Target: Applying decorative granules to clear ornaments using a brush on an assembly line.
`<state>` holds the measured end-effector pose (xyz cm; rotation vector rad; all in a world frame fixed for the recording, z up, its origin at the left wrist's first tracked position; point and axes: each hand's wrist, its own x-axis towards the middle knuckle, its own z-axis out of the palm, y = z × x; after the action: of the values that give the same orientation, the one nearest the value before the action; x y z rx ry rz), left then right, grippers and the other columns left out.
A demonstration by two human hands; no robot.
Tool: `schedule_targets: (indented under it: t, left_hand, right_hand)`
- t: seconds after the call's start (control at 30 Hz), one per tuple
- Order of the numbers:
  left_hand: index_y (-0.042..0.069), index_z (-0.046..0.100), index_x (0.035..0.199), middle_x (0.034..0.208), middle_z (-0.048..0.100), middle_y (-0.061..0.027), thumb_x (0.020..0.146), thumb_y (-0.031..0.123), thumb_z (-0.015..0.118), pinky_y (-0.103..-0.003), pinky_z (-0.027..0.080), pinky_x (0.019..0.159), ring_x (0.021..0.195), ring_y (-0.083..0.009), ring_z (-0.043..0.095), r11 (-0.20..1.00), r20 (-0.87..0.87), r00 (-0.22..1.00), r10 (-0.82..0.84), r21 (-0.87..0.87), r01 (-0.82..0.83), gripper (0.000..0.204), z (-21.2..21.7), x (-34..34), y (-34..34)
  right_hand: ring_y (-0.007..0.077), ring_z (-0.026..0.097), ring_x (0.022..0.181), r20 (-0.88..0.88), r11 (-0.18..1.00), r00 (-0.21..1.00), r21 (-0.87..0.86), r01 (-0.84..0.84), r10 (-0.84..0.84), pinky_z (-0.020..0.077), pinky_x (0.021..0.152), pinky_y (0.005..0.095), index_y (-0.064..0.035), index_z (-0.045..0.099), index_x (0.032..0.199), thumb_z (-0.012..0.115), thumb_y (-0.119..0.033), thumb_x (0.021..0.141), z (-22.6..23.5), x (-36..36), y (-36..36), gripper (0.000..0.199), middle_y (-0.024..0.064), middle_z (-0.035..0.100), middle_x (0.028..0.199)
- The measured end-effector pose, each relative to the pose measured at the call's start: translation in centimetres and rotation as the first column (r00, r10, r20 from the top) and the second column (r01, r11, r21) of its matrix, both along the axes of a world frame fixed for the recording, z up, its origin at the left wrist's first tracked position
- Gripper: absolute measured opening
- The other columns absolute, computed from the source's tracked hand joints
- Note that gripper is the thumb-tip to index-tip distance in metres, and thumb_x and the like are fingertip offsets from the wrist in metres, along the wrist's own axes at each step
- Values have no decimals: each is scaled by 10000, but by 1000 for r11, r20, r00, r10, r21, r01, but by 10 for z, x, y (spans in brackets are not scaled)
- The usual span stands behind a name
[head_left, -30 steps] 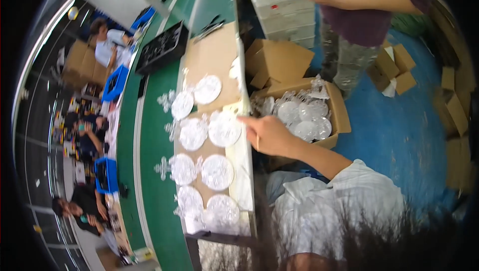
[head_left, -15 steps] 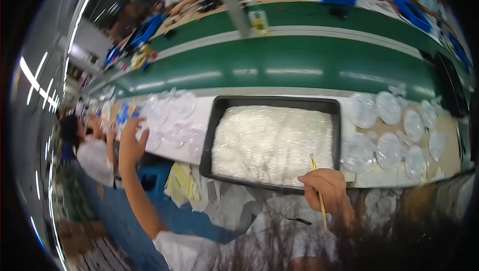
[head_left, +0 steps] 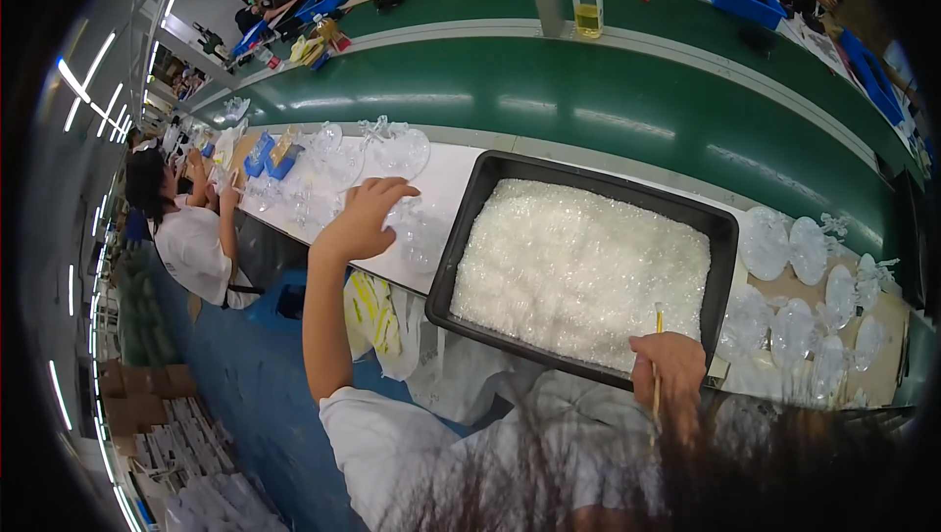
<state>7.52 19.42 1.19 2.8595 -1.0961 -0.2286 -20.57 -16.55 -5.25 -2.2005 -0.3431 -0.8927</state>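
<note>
My left hand (head_left: pixel 365 221) reaches over the white tabletop left of the tray. Its fingers are spread and curved, with nothing visible in them. Nearest to it lie clear plastic pieces (head_left: pixel 397 152), some round like discs. In my right hand (head_left: pixel 670 367), at the tray's near right edge, is a thin brush (head_left: pixel 660 320) with a yellow handle, its pale tip upward. The black tray (head_left: pixel 730 238) holds a bed of white, glittering granules (head_left: pixel 583 267).
More clear oval pieces (head_left: pixel 792 328) lie on the board at right. Blue blocks (head_left: pixel 267 155) sit farther left, beside a seated co-worker (head_left: pixel 196 243). Behind the tray runs a green belt (head_left: pixel 470 91); a bottle of yellow liquid (head_left: pixel 588 5) stands beyond it.
The view has turned, so the tray appears tilted and farther right. My left hand has come closer to the tray, still empty. My right hand keeps the brush at the tray's near edge.
</note>
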Motion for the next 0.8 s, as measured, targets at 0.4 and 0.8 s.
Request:
schedule_targets:
  t: [0.4, 0.8]
  left_hand:
    - [76, 640, 930, 909, 697, -134, 779, 40, 748, -415, 514, 770, 883, -352, 656, 999, 80, 996, -37, -35, 40, 190, -36, 14, 30]
    - [10, 667, 992, 949, 698, -119, 812, -52, 724, -354, 523, 845, 922, -233, 648, 886, 398, 895, 203, -463, 5, 199, 61, 42, 63]
  right_hand:
    - [228, 638, 535, 139, 997, 988, 5, -73, 71, 524, 499, 312, 9, 701, 870, 619, 38, 645, 0, 1, 14, 241, 91, 642, 662]
    - [242, 681, 697, 10, 988, 999, 147, -38, 37, 550, 598, 372, -45, 654, 1124, 631, -18, 788, -7, 0, -7, 339, 87, 668, 818]
